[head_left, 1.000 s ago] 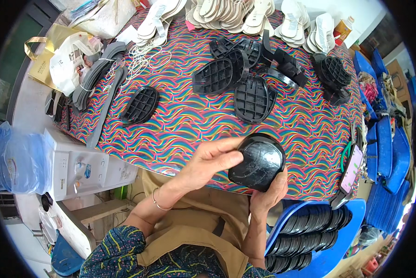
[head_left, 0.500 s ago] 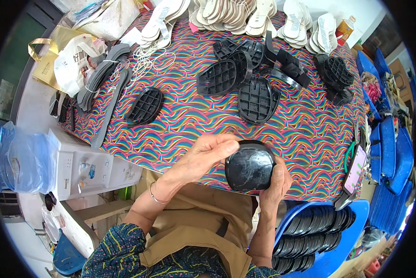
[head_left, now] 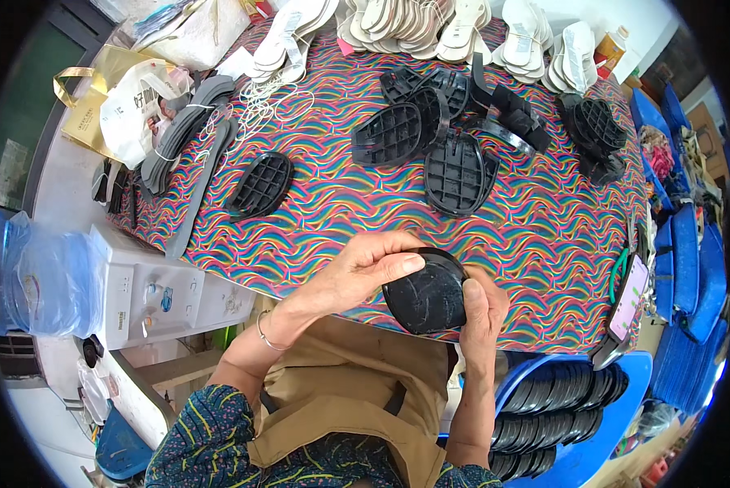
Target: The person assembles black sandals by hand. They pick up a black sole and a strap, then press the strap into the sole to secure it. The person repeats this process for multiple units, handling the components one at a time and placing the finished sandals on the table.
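Note:
Between my two hands, just over the table's near edge, is a glossy black rounded shoe sole piece (head_left: 426, 294), held tilted with its smooth, scuffed face up. My left hand (head_left: 373, 264) pinches its far edge, thumb on top and fingers curled underneath. The right hand (head_left: 483, 307) grips the piece's right side, its thumb lying along the rim. Farther off, a similar black piece with a grid underside (head_left: 262, 185) lies alone at the left. Beyond my hands sits a loose heap of black grid-backed soles (head_left: 454, 175).
Bundled pale insoles (head_left: 397, 24) line the far edge of the patterned tablecloth (head_left: 332, 195). Dark grey strips (head_left: 178, 134) are at the left, more black pieces (head_left: 597, 126) at the right. A phone (head_left: 625, 301) lies near the right edge; a blue bin (head_left: 580, 443) full of black parts stands below it.
The black sole piece has tilted and turned in my hands, so its shine has dulled and its outline looks more pointed. Both hands keep their hold. The whole view has shifted slightly.

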`<state>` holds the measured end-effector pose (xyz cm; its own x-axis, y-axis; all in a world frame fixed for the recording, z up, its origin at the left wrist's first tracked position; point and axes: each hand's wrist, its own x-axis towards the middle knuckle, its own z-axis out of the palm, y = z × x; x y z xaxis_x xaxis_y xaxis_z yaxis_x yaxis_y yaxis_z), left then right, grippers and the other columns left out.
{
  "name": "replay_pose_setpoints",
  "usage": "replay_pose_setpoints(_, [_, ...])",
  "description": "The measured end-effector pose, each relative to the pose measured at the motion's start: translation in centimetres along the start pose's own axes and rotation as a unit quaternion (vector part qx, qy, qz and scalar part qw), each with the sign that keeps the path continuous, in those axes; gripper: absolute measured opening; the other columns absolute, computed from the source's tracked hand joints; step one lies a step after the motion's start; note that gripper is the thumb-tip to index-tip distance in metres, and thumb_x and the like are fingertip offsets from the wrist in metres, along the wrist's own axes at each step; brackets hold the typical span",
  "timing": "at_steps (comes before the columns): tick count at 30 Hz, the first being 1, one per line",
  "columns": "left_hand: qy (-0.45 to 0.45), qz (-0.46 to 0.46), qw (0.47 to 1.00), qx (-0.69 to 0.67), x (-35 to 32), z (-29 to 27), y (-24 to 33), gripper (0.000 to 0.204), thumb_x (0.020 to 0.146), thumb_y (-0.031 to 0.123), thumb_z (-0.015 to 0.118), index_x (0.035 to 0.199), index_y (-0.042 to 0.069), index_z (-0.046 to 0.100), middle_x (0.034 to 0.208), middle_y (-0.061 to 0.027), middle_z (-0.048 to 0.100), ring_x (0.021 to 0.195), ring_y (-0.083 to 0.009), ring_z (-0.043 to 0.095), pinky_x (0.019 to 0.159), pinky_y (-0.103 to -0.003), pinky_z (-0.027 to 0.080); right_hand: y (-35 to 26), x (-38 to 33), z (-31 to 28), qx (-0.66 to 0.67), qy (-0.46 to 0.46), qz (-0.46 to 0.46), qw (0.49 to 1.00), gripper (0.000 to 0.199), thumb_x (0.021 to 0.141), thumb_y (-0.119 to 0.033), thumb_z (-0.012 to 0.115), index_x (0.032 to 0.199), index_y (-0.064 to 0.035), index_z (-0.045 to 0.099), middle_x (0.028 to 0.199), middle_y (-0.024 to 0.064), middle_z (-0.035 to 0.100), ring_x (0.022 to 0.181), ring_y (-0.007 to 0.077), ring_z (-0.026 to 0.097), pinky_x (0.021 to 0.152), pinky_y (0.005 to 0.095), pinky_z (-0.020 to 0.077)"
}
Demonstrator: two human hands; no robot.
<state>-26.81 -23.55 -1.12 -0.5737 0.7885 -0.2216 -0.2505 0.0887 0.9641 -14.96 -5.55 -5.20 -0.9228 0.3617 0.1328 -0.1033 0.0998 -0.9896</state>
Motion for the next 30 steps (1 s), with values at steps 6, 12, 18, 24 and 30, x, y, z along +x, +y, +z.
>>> replay_pose_setpoints(6, [-0.08,-0.002,0.987,-0.14,-0.5,-1.1,-0.4,0.036,0.096,0.006,0.058,0.129,-0.007,0.056,0.12,-0.011,0.066,0.108,-0.0164,0.062,0.094,-0.03,0.049,0.4,0.0,0.0,0.073,-0.007,0.049,0.996,0.04,0.1,-0.031,0.051,0.097,0.0061,0.066,0.074,0.0065,0.06,0.067,0.0123,0.052,0.064,0.0297,0.0413])
replay_pose_setpoints(12, [-0.014,-0.077,0.997,-0.024,0.2,-0.1,0.8,0.031,0.094,0.008,0.064,0.123,-0.003,0.063,0.114,-0.007,0.069,0.101,-0.0118,0.063,0.089,-0.028,0.05,0.4,0.7,0.2,-0.033,-0.047,-0.017,0.998,0.034,0.099,-0.026,0.054,0.097,0.0057,0.067,0.067,0.0088,0.056,0.059,0.0163,0.052,0.059,0.0309,0.0414])
replay_pose_setpoints(18, [-0.027,-0.045,0.991,-0.124,0.6,-0.5,-0.8,0.024,0.091,0.005,0.065,0.113,-0.002,0.068,0.106,-0.0057,0.071,0.095,-0.0103,0.064,0.086,-0.027,0.05,-0.1,0.4,0.8,0.037,-0.042,0.057,0.997,0.033,0.099,-0.025,0.054,0.095,0.0046,0.067,0.066,0.0103,0.055,0.057,0.0184,0.052,0.057,0.0317,0.0411])
replay_pose_setpoints(24, [-0.011,-0.058,0.998,-0.036,0.4,-0.1,0.4,0.02,0.088,0.005,0.069,0.107,-0.002,0.07,0.103,-0.0042,0.071,0.093,-0.0096,0.063,0.083,-0.026,0.05,0.3,0.5,1.1,-0.008,-0.054,-0.003,0.999,0.034,0.101,-0.026,0.053,0.095,0.0054,0.065,0.066,0.0111,0.054,0.057,0.0205,0.049,0.057,0.0325,0.0403])
replay_pose_setpoints(30, [0.005,-0.049,0.999,0.003,0.5,-0.1,-0.2,0.023,0.087,0.004,0.069,0.11,-0.001,0.068,0.103,-0.0042,0.07,0.092,-0.0095,0.063,0.081,-0.025,0.05,0.4,0.2,1.9,0.012,-0.023,0.002,1.0,0.035,0.101,-0.026,0.052,0.091,0.0052,0.063,0.07,0.0097,0.054,0.06,0.0172,0.047,0.057,0.0323,0.0392])
